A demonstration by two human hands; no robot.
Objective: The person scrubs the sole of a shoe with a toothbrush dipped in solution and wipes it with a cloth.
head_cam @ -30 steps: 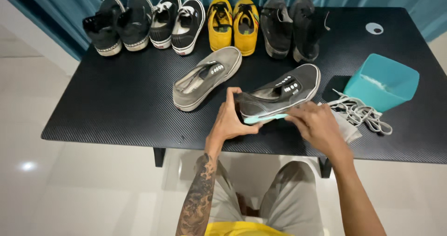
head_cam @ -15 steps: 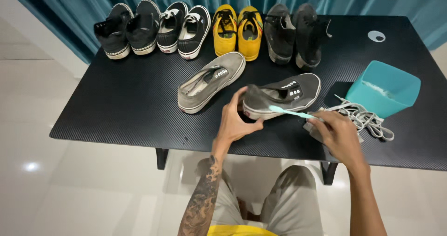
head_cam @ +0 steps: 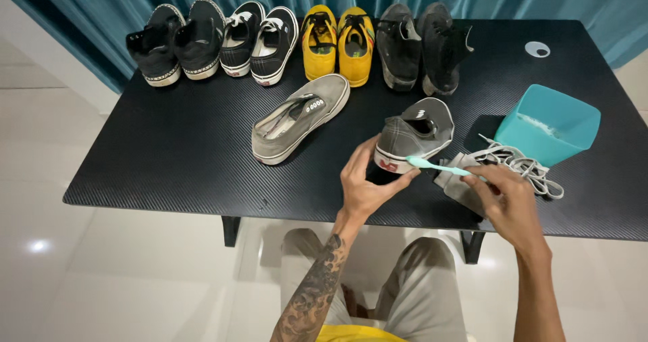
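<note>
Centrally, grey shoe (head_cam: 413,136) held, turquoise tub (head_cam: 548,123) nearby

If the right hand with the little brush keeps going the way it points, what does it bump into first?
Most likely the grey shoe. The right hand holds a light blue toothbrush pointing left, its head already at the shoe's heel, which the left hand grips. Depth is hard to judge, so whether they touch is unclear.

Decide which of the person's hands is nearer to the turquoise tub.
Right. The right hand, holding a toothbrush, is just below-left of the turquoise tub; the left hand grips the grey shoe farther left.
</note>
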